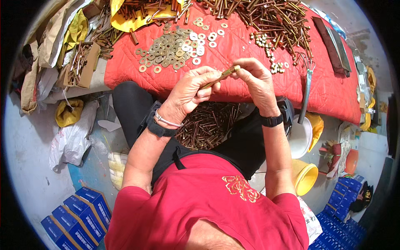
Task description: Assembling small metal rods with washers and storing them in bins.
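Brass-coloured bolt [227,74], one end in curled left hand [189,88], other pinched by right hand [258,83]

We seem to be in a small workshop: bolts [283,23], washers [166,51] and nuts [262,40] lie loose in heaps on a red cloth [333,93] before us, and blue boxes [79,214] stand stacked behind us.

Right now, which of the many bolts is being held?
The bolt spanning the left hand and right hand; the other bolts lie unheld, mostly in heaps.
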A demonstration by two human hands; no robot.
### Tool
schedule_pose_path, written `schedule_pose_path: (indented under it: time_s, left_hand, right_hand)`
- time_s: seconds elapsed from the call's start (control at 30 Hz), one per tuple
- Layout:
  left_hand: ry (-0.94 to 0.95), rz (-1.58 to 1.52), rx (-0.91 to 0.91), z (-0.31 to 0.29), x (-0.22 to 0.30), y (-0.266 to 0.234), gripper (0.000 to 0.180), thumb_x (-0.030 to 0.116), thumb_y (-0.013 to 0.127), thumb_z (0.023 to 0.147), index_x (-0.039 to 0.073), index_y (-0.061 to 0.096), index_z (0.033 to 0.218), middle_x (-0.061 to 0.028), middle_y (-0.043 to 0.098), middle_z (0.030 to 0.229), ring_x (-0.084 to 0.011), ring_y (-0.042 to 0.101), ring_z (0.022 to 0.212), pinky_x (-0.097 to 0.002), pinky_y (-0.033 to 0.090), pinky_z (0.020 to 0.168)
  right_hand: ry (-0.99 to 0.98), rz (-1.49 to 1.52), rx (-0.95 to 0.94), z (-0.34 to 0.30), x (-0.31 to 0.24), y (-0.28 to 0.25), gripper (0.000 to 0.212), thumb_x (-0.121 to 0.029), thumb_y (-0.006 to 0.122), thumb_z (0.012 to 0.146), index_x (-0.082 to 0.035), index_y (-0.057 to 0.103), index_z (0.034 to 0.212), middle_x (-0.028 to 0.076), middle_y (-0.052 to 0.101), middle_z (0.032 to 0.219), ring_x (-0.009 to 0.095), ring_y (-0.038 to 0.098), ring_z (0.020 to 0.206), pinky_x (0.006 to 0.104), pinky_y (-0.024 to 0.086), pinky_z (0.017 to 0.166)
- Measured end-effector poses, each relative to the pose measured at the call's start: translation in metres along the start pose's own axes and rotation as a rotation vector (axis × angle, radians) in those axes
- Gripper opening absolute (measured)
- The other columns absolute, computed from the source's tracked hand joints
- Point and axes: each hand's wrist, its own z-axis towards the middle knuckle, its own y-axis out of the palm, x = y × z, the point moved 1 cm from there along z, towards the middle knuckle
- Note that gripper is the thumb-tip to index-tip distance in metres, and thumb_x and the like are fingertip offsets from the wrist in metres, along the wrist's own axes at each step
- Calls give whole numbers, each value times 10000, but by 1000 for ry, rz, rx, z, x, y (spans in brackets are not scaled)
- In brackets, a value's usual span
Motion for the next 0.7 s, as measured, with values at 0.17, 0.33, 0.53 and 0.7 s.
schedule_pose_path:
  time_s: [0.17, 0.33, 0.53, 0.7]
  left_hand:
    - [138, 129, 69, -1, -4, 6, 88, 140, 602, 921, 52, 593, 919, -48, 624, 730, 1, 404, 423, -132, 279, 347]
    - [1, -88, 18, 7, -10, -7, 89, 126, 577, 933, 43, 596, 958, -72, 627, 725, -9, 395, 400, -138, 294, 330]
    - [99, -28, 22, 8, -5, -3, 85, 126, 576, 934, 42, 590, 934, -69, 623, 720, -7, 393, 401, -137, 293, 333]
    - [102, 64, 64, 11, -11, 0, 76, 120, 584, 929, 44, 591, 926, -59, 620, 717, -2, 395, 408, -130, 291, 340]
  right_hand:
    - [42, 154, 26, -1, 12, 1, 162, -74, 581, 924, 7, 608, 1062, 72, 658, 966, 139, 622, 902, 292, 489, 848]
    - [-255, 143, 205, 9, -1, 3, 123, -36, 544, 929, 1, 592, 1036, 128, 663, 1008, 203, 647, 924, 341, 499, 883]
    - [-136, -288, 86, 8, -6, -3, 157, 46, 589, 871, -5, 654, 1005, 68, 647, 957, 165, 620, 903, 277, 480, 847]
    - [-264, -394, 42, 4, -4, 4, 200, 75, 623, 809, -26, 698, 964, 34, 585, 902, 125, 550, 899, 262, 456, 786]
